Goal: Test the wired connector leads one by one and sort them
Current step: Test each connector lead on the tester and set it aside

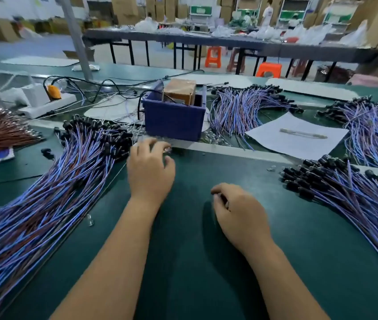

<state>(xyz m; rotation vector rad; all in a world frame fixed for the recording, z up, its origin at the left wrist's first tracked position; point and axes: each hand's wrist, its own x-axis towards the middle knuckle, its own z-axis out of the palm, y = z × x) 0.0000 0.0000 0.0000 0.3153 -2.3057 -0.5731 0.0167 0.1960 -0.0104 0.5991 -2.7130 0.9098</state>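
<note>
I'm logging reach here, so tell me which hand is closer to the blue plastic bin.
Left. The left hand reaches just in front of the blue bin; the right hand sits farther back toward the person, on the green mat.

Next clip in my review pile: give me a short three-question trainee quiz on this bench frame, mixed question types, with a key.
1. True or false: the left hand is holding a lead lifted clear of the bench.
2. Multiple choice: what sits inside the blue bin? A) a brown box B) a coil of red tape C) a white mug
3. Fill in: the metal strip lies on a sheet of white ____.

Key: 1 false, it reaches flat toward small clear parts in front of the bin. 2 A, the brown box. 3 paper. The right hand is curled on the mat; what it holds, if anything, cannot be made out.
</note>
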